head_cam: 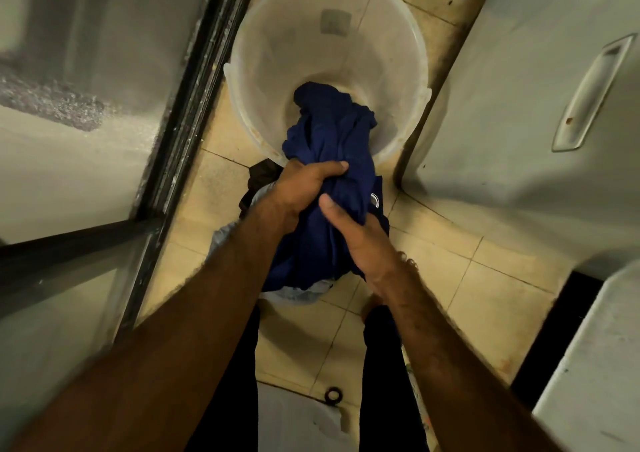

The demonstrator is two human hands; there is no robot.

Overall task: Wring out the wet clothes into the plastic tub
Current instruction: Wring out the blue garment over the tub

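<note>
A dark blue wet garment hangs bunched over the near rim of a translucent white plastic tub that stands on the tiled floor. Its far end droops inside the tub. My left hand grips the cloth near the tub's rim, fingers curled over the top. My right hand holds the lower part of the same garment, thumb laid across the fabric and fingers wrapped beneath. A small white logo shows on the cloth by my right thumb.
A pale blue basin with more clothes sits under my hands, partly hidden. A dark-framed glass door runs along the left. A white appliance with a recessed handle stands to the right. A floor drain lies between my legs.
</note>
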